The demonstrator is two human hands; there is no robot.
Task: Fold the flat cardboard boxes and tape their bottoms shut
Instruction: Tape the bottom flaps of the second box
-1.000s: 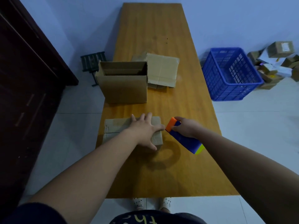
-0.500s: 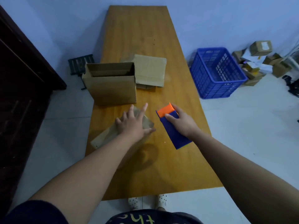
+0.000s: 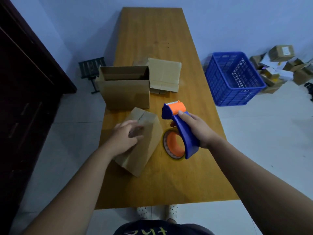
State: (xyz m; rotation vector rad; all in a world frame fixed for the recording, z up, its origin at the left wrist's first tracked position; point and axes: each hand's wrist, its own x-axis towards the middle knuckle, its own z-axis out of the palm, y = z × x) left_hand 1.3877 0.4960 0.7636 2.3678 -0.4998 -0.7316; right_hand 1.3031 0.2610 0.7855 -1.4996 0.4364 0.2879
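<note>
The small box [image 3: 144, 150] sits on the near left part of the tabletop [image 3: 152, 31], tipped up on one edge. A strip of tape with a jagged end shows on its top face. The left hand [image 3: 126, 136] holds it, fingers bent over the box, though they look blurry.

Only one hand keeps it tipped, so I think it could slip and flop down. Its far corner is just beside the big open box [image 3: 125, 92] and might bump it.

The right hand [image 3: 198, 131] is wrapped tight around the handle of the tape dispenser [image 3: 179, 119]. The sticky roll [image 3: 174, 145] hangs close to the box and could catch on it. The toothed blade could scratch a finger that comes too close.

Farther off lies flat cardboard [image 3: 165, 75], not folded yet.
</note>
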